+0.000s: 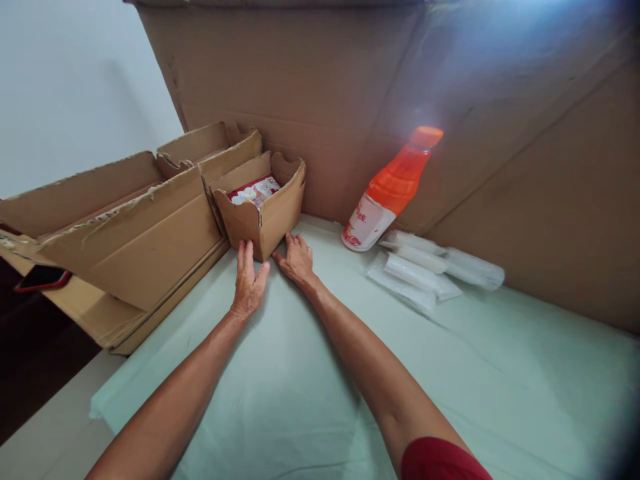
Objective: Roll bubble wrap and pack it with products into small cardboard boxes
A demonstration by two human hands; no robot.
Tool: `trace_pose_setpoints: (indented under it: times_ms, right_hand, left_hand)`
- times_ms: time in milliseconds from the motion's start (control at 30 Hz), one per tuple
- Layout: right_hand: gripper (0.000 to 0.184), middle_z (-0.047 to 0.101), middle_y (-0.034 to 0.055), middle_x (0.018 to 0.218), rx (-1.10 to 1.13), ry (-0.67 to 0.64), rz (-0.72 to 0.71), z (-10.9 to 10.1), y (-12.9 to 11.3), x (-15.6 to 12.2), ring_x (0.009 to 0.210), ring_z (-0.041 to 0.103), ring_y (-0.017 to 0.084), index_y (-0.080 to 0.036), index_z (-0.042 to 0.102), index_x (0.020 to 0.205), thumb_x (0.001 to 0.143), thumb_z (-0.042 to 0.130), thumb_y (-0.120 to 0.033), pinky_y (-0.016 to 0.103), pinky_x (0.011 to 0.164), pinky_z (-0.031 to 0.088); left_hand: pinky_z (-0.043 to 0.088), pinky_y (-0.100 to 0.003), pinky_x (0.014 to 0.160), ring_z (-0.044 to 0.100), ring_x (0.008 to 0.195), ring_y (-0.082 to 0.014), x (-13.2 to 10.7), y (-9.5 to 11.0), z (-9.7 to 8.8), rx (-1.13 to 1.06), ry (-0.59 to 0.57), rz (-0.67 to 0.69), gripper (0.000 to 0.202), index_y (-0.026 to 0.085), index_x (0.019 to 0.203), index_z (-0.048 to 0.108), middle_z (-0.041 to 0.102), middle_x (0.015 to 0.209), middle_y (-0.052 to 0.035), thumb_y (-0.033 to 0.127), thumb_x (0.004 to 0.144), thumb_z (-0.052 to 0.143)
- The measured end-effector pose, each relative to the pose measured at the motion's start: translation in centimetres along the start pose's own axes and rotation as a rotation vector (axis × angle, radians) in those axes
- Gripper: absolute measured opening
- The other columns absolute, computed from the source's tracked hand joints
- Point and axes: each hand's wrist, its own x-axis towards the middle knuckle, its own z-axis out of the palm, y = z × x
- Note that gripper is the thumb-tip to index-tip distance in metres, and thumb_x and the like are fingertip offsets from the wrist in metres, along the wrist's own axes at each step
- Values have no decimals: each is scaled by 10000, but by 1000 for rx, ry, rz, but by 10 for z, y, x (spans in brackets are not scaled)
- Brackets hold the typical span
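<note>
Left hand and right hand, loosely spread, flank the small cardboard box's corner. Probably light, stiffish; best gripped by opposite walls

Your small box is matt, rough-edged cardboard; right of it you see a glossy plastic bottle and shiny plastic packets; beneath it, matt cloth.

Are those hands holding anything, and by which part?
Nothing is gripped: the left hand and right hand are open, at the lower sides of the small cardboard box. Whether they press it can't be told.
</note>
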Motion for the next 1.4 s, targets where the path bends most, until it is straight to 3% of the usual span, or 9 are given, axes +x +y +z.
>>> trace_pose_setpoints:
  times_ms: [300,767,1000,1233,1400]
  right_hand:
    - [579,425,138,1594,-119,34,-16,9,-1,-2,1484,310,310,-114,455,1497,1008,467,-423,438,1157,301]
    - [566,451,138,1574,-170,73,-43,12,-1,-4,1462,337,307,-111,478,1478,1018,430,-436,430,1143,323]
    - [548,457,146,1566,-193,79,-55,14,0,-5,1451,349,308,-120,492,1462,1023,401,-434,444,1128,334]
    - [561,447,166,1568,-212,67,-79,16,0,-3,1455,340,322,-99,474,1472,1037,362,-435,447,1127,325]
    - [569,438,161,1580,-225,54,-142,11,-3,-28,1473,337,314,-114,473,1485,1031,410,-452,447,1173,283]
  left_hand:
    - [185,-540,1263,135,1580,-285,4,-9,-3,30,-57,28,702,262,1587,273,129,1713,-124,427,954,528]
    - [107,-498,1283,106,1584,-271,7,-11,-4,54,-63,31,703,188,1582,291,143,1708,-149,395,950,516]
    - [120,-510,1283,129,1581,-278,7,-10,-2,61,-48,34,687,209,1574,309,161,1708,-129,365,940,521]
    - [144,-481,1282,138,1580,-275,6,-13,-2,101,-44,24,719,132,1569,306,183,1691,-188,399,934,512]
    - [198,-519,1264,161,1574,-299,6,-13,-3,147,-32,0,730,145,1577,274,191,1685,-201,408,937,506]
